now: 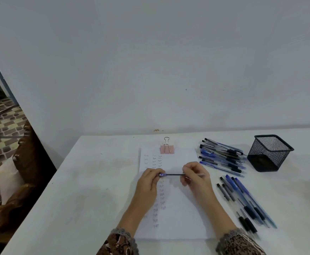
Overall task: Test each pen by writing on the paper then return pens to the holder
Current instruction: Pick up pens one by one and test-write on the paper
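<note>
A white table (76, 181) carries a sheet of paper (183, 218) with columns of small handwritten words, each seemingly "Test", though blurred. Above the sheet the left hand (148, 183) and right hand (196, 177) hold one pen (174, 174) level between them. The left fingers are curled round its blue end and the right fingers pinch the other end. A black mesh holder (268, 153) stands upright at the far right, well apart from the paper. Beside it lies a heap of pens (222, 157), and nearer is a loose row of pens (246, 199) — any print on the barrels is too small to read. A pink binder clip (167, 149) grips the paper's top edge.
</note>
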A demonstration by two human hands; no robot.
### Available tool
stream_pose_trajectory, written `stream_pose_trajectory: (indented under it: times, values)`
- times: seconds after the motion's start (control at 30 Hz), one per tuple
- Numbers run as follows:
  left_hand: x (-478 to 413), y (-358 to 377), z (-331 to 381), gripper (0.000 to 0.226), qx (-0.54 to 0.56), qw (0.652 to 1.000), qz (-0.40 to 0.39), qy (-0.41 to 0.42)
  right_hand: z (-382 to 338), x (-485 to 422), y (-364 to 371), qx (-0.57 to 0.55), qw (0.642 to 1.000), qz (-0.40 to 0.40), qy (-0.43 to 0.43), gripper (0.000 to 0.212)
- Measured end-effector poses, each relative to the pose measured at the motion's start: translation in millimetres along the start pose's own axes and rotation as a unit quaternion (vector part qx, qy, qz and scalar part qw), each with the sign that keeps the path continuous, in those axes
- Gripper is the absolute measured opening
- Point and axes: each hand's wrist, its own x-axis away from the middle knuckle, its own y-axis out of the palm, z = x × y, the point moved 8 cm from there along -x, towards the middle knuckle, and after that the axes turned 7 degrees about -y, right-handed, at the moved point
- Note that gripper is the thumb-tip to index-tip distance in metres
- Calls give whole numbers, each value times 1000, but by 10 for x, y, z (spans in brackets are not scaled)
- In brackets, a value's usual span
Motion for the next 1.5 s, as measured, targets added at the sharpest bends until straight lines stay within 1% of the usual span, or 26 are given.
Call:
stream_pose_trajectory:
  times: [0.03,0.07,0.1,0.17,0.2,0.23,0.3,0.37,0.43,0.53,0.6,0.67,0.73,0.8,0.83,0.87,0.93,0.97,1.07,1.1,1.17,1.23,1.3,1.37,1.43,1.5]
  values:
    - [-4,-8,-25,28,-8,1000,-4,-11,-44,-16,-46,55,998,-17,14,13]
    - [-10,-14,-51,29,-17,1000,-9,-19,-76,-23,-56,139,988,-52,34,9]
    - [-14,-15,-65,30,-24,999,-15,-21,-84,-23,-40,231,966,-99,58,8]
    - [-9,-1,-52,30,-35,999,-32,-14,-79,-10,28,392,898,-182,87,9]
    - [-5,-2,-40,30,-43,998,-35,-8,-97,-9,82,456,861,-209,80,11]
    - [3,-15,-33,31,-57,998,-30,-2,-118,-16,119,510,829,-222,62,14]
    - [26,-73,-84,42,-120,993,-2,-8,-199,-25,87,572,794,-205,31,19]
    - [67,-142,-226,51,-210,977,25,-41,-339,-33,-138,593,795,-126,24,22]
    - [131,-171,-357,67,-274,958,31,-77,-519,-7,-492,603,797,-19,28,23]
    - [164,-153,-467,52,-286,952,24,-109,-722,85,-1127,623,773,105,61,25]
    - [163,-157,-430,59,-288,951,29,-108,-746,172,-1512,642,745,138,116,22]
    - [161,-169,-410,53,-288,951,33,-111,-729,247,-1734,661,721,127,164,18]
    - [160,-168,-410,44,-285,951,31,-114,-670,307,-1799,669,710,88,203,20]
    - [164,-172,-410,44,-285,951,33,-118,-607,343,-1791,678,694,48,238,24]
    - [166,-171,-413,44,-287,950,32,-121,-606,344,-1766,679,693,48,239,26]
    - [168,-168,-414,44,-287,949,30,-123,-600,346,-1727,674,698,56,236,33]
    - [168,-169,-413,44,-285,950,31,-123,-549,343,-1622,667,711,70,213,56]
    - [167,-168,-417,44,-284,950,31,-123,-524,352,-1545,678,703,71,202,67]
    - [167,-171,-425,44,-285,950,33,-123,-495,426,-1341,746,641,52,172,85]
    - [168,-169,-428,44,-285,950,33,-123,-454,455,-1316,762,624,40,168,87]
    - [168,-166,-431,44,-284,950,35,-122,-495,488,-1264,788,600,53,129,88]
    - [168,-170,-430,44,-281,951,39,-124,-572,519,-1184,795,597,86,61,85]
    - [167,-171,-423,44,-281,951,41,-124,-504,575,-1214,779,611,84,109,82]
    - [169,-176,-411,44,-281,951,43,-121,-427,614,-1238,775,610,57,158,84]
    - [174,-177,-403,44,-281,951,44,-121,-456,600,-1260,759,628,55,163,87]
    - [175,-176,-405,44,-279,952,45,-120,-563,468,-1303,741,649,50,162,81]
